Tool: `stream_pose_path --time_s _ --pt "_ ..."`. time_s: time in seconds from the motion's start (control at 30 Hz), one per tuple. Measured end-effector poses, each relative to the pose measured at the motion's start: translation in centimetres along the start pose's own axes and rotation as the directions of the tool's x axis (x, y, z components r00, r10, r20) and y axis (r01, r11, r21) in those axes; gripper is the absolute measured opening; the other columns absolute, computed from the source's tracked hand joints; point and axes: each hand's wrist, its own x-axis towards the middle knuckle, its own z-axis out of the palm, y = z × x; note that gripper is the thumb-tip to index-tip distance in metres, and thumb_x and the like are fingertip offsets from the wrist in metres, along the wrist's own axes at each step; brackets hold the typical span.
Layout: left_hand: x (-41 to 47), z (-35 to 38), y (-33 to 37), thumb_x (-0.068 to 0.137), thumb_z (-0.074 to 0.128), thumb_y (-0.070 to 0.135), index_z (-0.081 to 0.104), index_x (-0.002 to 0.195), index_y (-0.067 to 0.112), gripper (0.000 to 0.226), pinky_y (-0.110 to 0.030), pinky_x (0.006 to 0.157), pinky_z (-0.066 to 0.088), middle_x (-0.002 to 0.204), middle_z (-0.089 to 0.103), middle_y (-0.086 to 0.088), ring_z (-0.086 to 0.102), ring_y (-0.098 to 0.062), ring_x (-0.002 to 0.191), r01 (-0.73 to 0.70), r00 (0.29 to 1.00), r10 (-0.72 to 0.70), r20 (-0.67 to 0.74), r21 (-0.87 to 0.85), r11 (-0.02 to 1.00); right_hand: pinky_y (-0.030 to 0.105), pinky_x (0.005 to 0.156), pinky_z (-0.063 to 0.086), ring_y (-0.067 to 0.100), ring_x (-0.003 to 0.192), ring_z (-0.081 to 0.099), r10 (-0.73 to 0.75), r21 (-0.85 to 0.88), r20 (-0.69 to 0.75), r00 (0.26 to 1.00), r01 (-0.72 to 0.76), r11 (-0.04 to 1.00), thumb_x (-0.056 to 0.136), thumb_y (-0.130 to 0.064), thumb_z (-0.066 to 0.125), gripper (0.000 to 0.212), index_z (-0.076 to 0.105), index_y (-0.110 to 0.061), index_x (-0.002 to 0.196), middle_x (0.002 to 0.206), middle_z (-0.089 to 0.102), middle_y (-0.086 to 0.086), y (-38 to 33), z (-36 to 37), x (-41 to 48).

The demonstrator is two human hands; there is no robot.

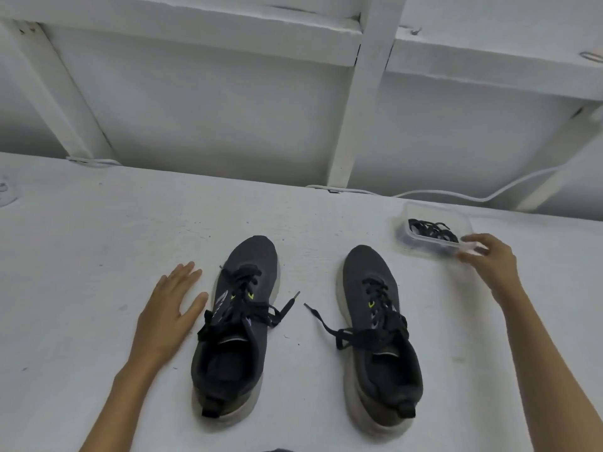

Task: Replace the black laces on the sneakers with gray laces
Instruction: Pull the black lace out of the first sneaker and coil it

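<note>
Two dark grey sneakers stand side by side on the white table, toes pointing away from me. The left sneaker (235, 327) and the right sneaker (380, 334) both carry black laces with loose ends lying between them. A clear plastic container (421, 212) at the right holds a bundle of dark laces (430, 230). My right hand (489, 262) touches the container's near right corner with its fingertips. My left hand (173, 305) lies flat and open on the table just left of the left sneaker.
A white cable (456, 194) runs along the table's (81, 256) back edge. Behind it are white frame posts (355, 102) and a white shelf. A faint round mark sits at the far left edge.
</note>
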Motion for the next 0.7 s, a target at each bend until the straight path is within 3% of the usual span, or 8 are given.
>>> stream_pose_path --time_s 0.07,0.13,0.2,0.27,0.37,0.5,0.57,0.7 --pt "-0.2 -0.8 1.4 0.093 0.058 0.033 0.053 0.135 0.028 0.043 -0.024 0.118 0.012 0.149 0.04 0.014 0.024 0.004 0.14 0.085 0.996 -0.083 0.017 -0.198 0.976 0.043 0.101 0.042 0.029 0.129 0.047 -0.078 -0.02 -0.034 0.996 0.077 0.997 0.081 -0.003 0.072 0.048 0.06 -0.021 0.124 0.143 0.048 0.006 -1.3 0.1 -1.3" --pt "-1.1 -2.2 3.3 0.088 0.061 0.038 0.055 0.134 0.03 0.047 -0.028 0.118 0.021 0.144 0.047 0.017 0.033 0.006 0.135 0.215 0.977 -0.194 0.093 -0.489 0.845 0.045 0.107 0.041 0.024 0.13 0.046 -0.119 0.116 -0.017 0.993 0.12 0.986 0.083 0.002 0.068 0.054 0.056 -0.028 0.128 0.143 0.048 0.0 -3.3 0.5 -3.9" --pt "-2.5 -3.4 5.0 0.08 0.068 0.049 0.053 0.136 0.034 0.059 -0.027 0.114 0.026 0.14 0.049 0.025 0.036 0.011 0.132 0.236 0.972 -0.172 0.162 -0.623 0.746 0.043 0.106 0.042 0.016 0.128 0.05 -0.125 0.272 0.158 0.98 0.078 0.959 0.081 0.004 0.069 0.061 0.055 -0.034 0.127 0.14 0.052 -0.01 -4.9 0.8 -7.3" --pt "-4.1 -3.8 6.4 0.071 0.068 0.05 0.048 0.138 0.041 0.07 -0.02 0.106 0.029 0.138 0.046 0.034 0.033 0.018 0.13 0.25 0.963 -0.115 0.243 -0.652 0.716 0.039 0.104 0.041 0.007 0.132 0.048 -0.134 0.346 0.443 0.886 -0.031 0.938 0.073 -0.004 0.077 0.078 0.049 -0.041 0.135 0.146 0.046 -0.019 -5.6 1.0 -11.1" --pt "-5.9 -3.0 7.8 0.075 0.07 0.015 0.042 0.14 0.038 0.074 -0.008 0.099 0.037 0.134 0.049 0.036 0.041 0.017 0.125 0.274 0.946 -0.074 0.315 -0.657 0.702 0.035 0.108 0.036 -0.004 0.139 0.034 -0.176 0.348 0.701 0.691 -0.116 0.93 0.068 -0.008 0.072 0.091 0.038 -0.043 0.145 0.151 0.037 -0.026 -5.5 2.0 -16.0" --pt "-6.1 -2.0 8.0 0.068 0.063 0.006 0.04 0.143 0.035 0.083 -0.025 0.115 0.03 0.144 0.045 0.023 0.04 0.006 0.133 0.24 0.957 -0.091 0.276 -0.572 0.785 0.035 0.117 0.026 -0.01 0.141 0.025 -0.137 0.359 0.566 0.813 -0.094 0.928 0.055 -0.003 0.062 0.093 0.05 -0.047 0.136 0.154 0.028 -0.027 -4.6 4.9 -19.2" --pt "-5.6 -2.0 8.0 0.075 0.061 -0.011 0.046 0.14 0.033 0.08 -0.033 0.116 0.032 0.141 0.051 0.019 0.046 0.002 0.13 0.255 0.961 -0.144 0.236 -0.556 0.791 0.034 0.117 0.027 -0.011 0.139 0.027 -0.103 0.354 0.505 0.857 -0.097 0.93 0.052 -0.005 0.058 0.09 0.056 -0.05 0.129 0.152 0.029 -0.031 -4.6 5.7 -19.7" --pt "-5.3 -1.9 8.4 0.083 0.05 -0.021 0.057 0.13 0.033 0.072 -0.031 0.111 0.038 0.129 0.061 0.016 0.055 0.003 0.12 0.266 0.963 -0.192 0.19 -0.535 0.802 0.036 0.116 0.032 -0.01 0.135 0.036 -0.072 0.417 0.435 0.898 -0.13 0.899 0.051 -0.002 0.058 0.084 0.064 -0.042 0.124 0.148 0.04 -0.027 -4.6 6.2 -19.4"
